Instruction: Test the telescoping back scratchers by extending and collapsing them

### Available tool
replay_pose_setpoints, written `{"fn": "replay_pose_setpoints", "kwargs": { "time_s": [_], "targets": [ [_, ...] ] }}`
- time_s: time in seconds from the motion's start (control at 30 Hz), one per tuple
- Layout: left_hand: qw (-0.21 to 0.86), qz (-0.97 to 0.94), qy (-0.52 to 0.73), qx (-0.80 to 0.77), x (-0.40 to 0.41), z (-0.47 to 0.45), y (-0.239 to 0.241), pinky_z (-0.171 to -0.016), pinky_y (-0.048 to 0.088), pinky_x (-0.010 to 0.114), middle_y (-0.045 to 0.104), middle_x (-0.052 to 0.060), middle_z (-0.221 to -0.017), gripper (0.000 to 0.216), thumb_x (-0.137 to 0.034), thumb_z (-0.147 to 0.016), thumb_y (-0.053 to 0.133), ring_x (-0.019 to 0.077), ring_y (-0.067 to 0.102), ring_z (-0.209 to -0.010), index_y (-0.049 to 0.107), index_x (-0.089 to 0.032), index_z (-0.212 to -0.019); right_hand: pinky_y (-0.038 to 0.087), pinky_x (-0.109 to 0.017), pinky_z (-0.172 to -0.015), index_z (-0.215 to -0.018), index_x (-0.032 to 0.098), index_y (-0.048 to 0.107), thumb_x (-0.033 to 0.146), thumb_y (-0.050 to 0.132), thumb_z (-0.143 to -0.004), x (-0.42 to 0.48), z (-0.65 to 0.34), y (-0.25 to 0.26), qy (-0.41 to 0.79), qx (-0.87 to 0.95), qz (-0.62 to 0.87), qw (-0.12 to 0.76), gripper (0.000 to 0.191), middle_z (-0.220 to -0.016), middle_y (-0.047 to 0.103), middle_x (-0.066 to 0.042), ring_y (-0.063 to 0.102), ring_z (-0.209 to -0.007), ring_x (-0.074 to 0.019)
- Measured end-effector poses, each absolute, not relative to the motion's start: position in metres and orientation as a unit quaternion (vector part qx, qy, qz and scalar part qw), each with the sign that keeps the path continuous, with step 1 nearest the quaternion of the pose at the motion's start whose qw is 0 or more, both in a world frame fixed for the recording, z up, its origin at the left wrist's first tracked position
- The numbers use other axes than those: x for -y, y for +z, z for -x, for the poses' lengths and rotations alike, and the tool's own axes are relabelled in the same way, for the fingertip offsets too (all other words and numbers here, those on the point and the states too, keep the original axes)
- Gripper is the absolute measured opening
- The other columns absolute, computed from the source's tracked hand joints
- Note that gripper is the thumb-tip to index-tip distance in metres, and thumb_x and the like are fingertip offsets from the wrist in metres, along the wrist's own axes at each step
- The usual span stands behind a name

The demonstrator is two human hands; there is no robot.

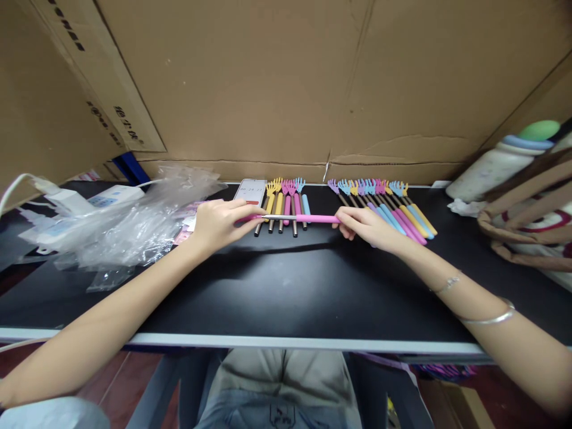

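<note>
A pink back scratcher (pixel 317 218) with a metal rod is held level above the black table, stretched between both hands. My left hand (pixel 218 223) is closed on its left end and covers most of the head. My right hand (pixel 360 225) pinches the right end of the pink handle. Behind them lies a group of back scratcher parts (pixel 280 205) with yellow, pink and blue claw heads, dark rods and coloured grips. To the right, several back scratchers (pixel 388 208) lie side by side, claws toward the cardboard wall.
Clear plastic bags (pixel 134 232) are heaped at the left, over a white power strip (pixel 111 196). A phone (pixel 250 190) leans at the back. On the right are a bottle (pixel 496 170) and a brown-handled bag (pixel 504 226). Cardboard (pixel 250 77) walls the back.
</note>
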State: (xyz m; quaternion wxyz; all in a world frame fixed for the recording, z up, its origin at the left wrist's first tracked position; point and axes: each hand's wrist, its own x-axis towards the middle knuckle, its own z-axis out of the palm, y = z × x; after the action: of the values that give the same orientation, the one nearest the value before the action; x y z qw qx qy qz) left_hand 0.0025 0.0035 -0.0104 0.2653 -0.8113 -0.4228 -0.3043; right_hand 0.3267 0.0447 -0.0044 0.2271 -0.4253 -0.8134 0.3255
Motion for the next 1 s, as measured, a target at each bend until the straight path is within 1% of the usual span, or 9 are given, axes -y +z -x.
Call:
{"fn": "replay_pose_setpoints", "kwargs": {
  "time_s": [0.07,0.17,0.3,0.4,0.57,0.7,0.8,0.93,1.0],
  "targets": [
    [0.246,0.811,-0.317,0.426,-0.003,-0.004,-0.009,-0.05,0.033,0.023,0.067,-0.003,-0.07,0.02,-0.04,-0.089,0.056,0.01,0.059,-0.058,0.073,-0.029,-0.092,0.041,-0.025,-0.059,-0.08,0.018,0.055,0.057,0.042,-0.088,-0.042,-0.326,-0.001,0.298,0.823,0.423,0.236,0.042,-0.063,0.055,0.0,0.052,-0.057,-0.0106],
    [0.213,0.811,-0.327,0.436,-0.002,-0.004,-0.009,-0.051,0.034,0.022,0.068,-0.003,-0.072,0.019,-0.039,-0.088,0.057,0.0096,0.06,-0.059,0.073,-0.028,-0.092,0.04,-0.025,-0.061,-0.08,0.018,0.055,0.053,0.043,-0.089,-0.039,-0.325,0.001,0.283,0.829,0.414,0.246,0.038,-0.063,0.054,0.001,0.051,-0.058,-0.0105],
    [0.16,0.823,-0.323,0.44,-0.003,-0.003,-0.011,-0.053,0.036,0.021,0.07,-0.001,-0.078,0.022,-0.04,-0.089,0.056,0.0106,0.061,-0.063,0.073,-0.026,-0.091,0.038,-0.024,-0.059,-0.079,0.017,0.055,0.053,0.041,-0.09,-0.039,-0.324,-0.006,0.293,0.832,0.407,0.239,0.04,-0.059,0.053,0.001,0.05,-0.056,-0.01],
    [0.14,0.832,-0.324,0.428,-0.005,-0.003,-0.013,-0.055,0.037,0.022,0.07,-0.001,-0.078,0.023,-0.041,-0.089,0.055,0.0114,0.06,-0.063,0.073,-0.026,-0.09,0.037,-0.023,-0.058,-0.077,0.017,0.055,0.053,0.041,-0.09,-0.04,-0.324,-0.012,0.296,0.834,0.408,0.226,0.041,-0.057,0.052,0.002,0.05,-0.054,-0.0095],
    [0.137,0.836,-0.334,0.413,-0.008,-0.001,-0.017,-0.055,0.036,0.022,0.068,-0.002,-0.073,0.021,-0.039,-0.089,0.057,0.0108,0.057,-0.06,0.073,-0.026,-0.09,0.036,-0.023,-0.057,-0.075,0.017,0.055,0.053,0.039,-0.091,-0.04,-0.325,-0.013,0.298,0.838,0.407,0.207,0.043,-0.055,0.052,0.002,0.048,-0.052,-0.0089],
    [0.143,0.835,-0.346,0.404,-0.006,-0.003,-0.018,-0.055,0.037,0.022,0.066,-0.003,-0.07,0.018,-0.037,-0.088,0.058,0.0097,0.054,-0.055,0.073,-0.026,-0.09,0.037,-0.024,-0.056,-0.07,0.017,0.051,0.057,0.037,-0.09,-0.038,-0.324,-0.009,0.349,0.823,0.397,0.207,0.047,-0.05,0.05,0.003,0.045,-0.048,-0.0085],
    [0.154,0.831,-0.356,0.398,-0.003,-0.005,-0.017,-0.055,0.037,0.021,0.067,-0.002,-0.07,0.019,-0.037,-0.089,0.057,0.0095,0.055,-0.056,0.073,-0.026,-0.09,0.039,-0.025,-0.056,-0.069,0.017,0.05,0.06,0.035,-0.09,-0.037,-0.323,-0.008,0.395,0.805,0.391,0.209,0.05,-0.047,0.05,0.002,0.046,-0.046,-0.009],
    [0.184,0.829,-0.349,0.396,-0.001,-0.006,-0.016,-0.053,0.036,0.022,0.068,-0.001,-0.069,0.021,-0.038,-0.09,0.055,0.0105,0.057,-0.057,0.074,-0.027,-0.09,0.039,-0.025,-0.051,-0.068,0.017,0.05,0.065,0.038,-0.087,-0.036,-0.322,-0.007,0.443,0.782,0.398,0.187,0.053,-0.047,0.051,0.001,0.047,-0.044,-0.0096],
    [0.2,0.829,-0.346,0.392,-0.002,-0.005,-0.016,-0.052,0.035,0.022,0.068,-0.001,-0.069,0.021,-0.037,-0.09,0.056,0.0104,0.057,-0.056,0.074,-0.027,-0.09,0.039,-0.025,-0.051,-0.069,0.017,0.05,0.066,0.039,-0.086,-0.036,-0.322,-0.006,0.454,0.777,0.4,0.173,0.053,-0.048,0.051,0.001,0.047,-0.044,-0.0095]
  ]
}}
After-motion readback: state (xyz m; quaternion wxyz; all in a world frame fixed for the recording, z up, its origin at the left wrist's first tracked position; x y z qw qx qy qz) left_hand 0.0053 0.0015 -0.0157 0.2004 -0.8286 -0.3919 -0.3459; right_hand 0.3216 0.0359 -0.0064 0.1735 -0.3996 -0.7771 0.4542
